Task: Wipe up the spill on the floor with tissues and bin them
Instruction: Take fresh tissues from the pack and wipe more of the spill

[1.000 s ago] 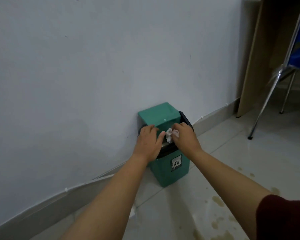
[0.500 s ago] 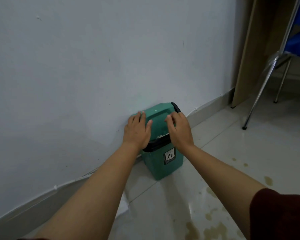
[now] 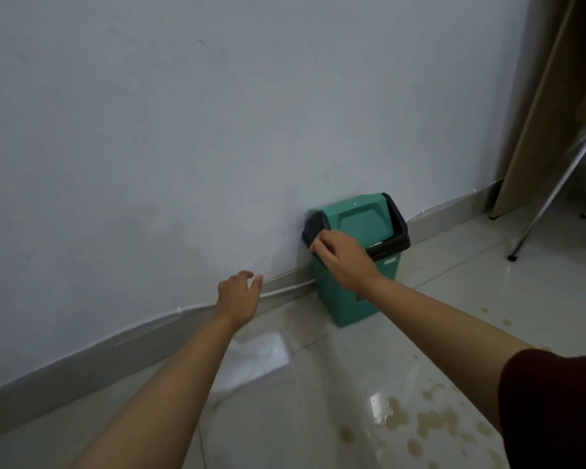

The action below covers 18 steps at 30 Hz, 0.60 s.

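bin point(image 3: 356, 265) against wall, right hand point(image 3: 344, 262) grip curled at its black rim; left hand point(image 3: 239, 296) released.

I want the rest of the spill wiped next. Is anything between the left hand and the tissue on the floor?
Nothing visible. The left hand hangs open above the floor by the wall, and the tissue lies flat just below and nearer the camera, partly hidden by the forearm. The right hand is over at the bin, out of that path.

Dim, soft, motion-blurred; floor point(image 3: 420, 350) glare
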### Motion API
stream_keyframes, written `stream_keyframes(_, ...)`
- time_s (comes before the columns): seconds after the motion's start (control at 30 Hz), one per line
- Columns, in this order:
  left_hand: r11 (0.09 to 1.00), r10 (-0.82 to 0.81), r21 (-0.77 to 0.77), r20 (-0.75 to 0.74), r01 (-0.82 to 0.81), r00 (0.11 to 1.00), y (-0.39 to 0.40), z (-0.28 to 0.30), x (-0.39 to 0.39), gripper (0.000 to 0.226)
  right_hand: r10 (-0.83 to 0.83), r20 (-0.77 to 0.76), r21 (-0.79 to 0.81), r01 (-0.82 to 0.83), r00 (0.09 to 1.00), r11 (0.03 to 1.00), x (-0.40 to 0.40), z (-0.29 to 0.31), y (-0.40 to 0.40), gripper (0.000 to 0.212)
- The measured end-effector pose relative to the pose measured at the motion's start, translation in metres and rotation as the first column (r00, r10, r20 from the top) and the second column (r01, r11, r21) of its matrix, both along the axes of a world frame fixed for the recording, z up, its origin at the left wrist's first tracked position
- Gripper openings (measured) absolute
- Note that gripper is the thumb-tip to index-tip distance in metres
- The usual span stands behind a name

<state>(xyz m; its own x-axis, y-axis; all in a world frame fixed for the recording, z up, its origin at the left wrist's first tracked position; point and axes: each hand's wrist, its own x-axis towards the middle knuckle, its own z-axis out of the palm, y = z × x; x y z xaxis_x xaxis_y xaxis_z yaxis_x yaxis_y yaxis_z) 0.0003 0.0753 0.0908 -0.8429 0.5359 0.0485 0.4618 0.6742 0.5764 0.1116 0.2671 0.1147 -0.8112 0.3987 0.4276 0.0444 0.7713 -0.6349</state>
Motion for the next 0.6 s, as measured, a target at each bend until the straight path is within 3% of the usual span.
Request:
stream_keyframes(0.13,0.993,0.091,-0.092,0.169,-0.077,0.981,-0.052,-0.032,0.002,0.056,0.073,0.293,-0.03,-0.067,0.953,0.997,-0.014,-0.015,-0.046,0.034)
stream_keyframes(0.3,0.985,0.139,-0.125,0.201,-0.116,0.97,-0.078,-0.059,0.006,0.068,0.083,0.589,-0.063,-0.057,0.804,0.996,-0.018,-0.063,-0.091,0.008)
stream_keyframes(0.43,0.988,0.142,-0.098,0.242,-0.121,0.96,-0.081,-0.072,0.005,0.075,0.075,0.748,-0.037,-0.072,0.66,0.997,-0.013,-0.096,-0.117,0.04)
stream_keyframes(0.6,0.991,0.11,0.05,0.266,-0.127,0.958,-0.077,-0.09,0.002,0.041,0.035,0.793,0.018,-0.08,0.608,0.997,-0.013,-0.13,-0.137,0.055)
